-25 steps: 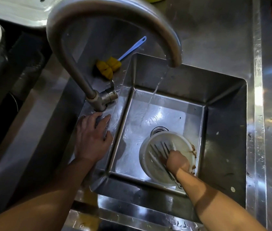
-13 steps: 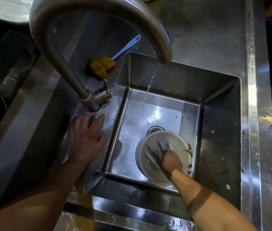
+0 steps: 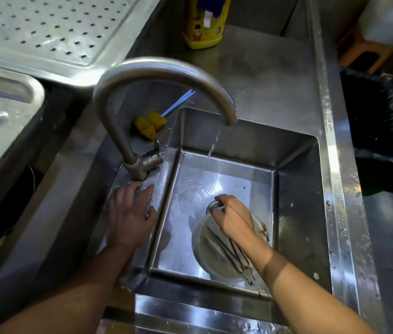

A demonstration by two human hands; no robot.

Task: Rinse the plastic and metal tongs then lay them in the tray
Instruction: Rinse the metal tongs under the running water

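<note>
Left hand (image 3: 128, 214) lies flat, fingers straight toward 12 o'clock; right hand (image 3: 235, 219) reaches toward 11 o'clock, fingers curled downward.

Your left hand (image 3: 128, 213) is resting flat on the sink (image 3: 296, 213) edge by the tap (image 3: 157, 68). Your right hand (image 3: 235, 218) is reaching over the bowl (image 3: 200, 239) where the tongs (image 3: 226, 249) are lying.

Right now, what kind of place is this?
Probably a kitchen washing-up corner, maybe a restaurant's: a steel sink with a running tap, a steel tray full of drain holes, and a yellow bottle, perhaps dish soap.
</note>
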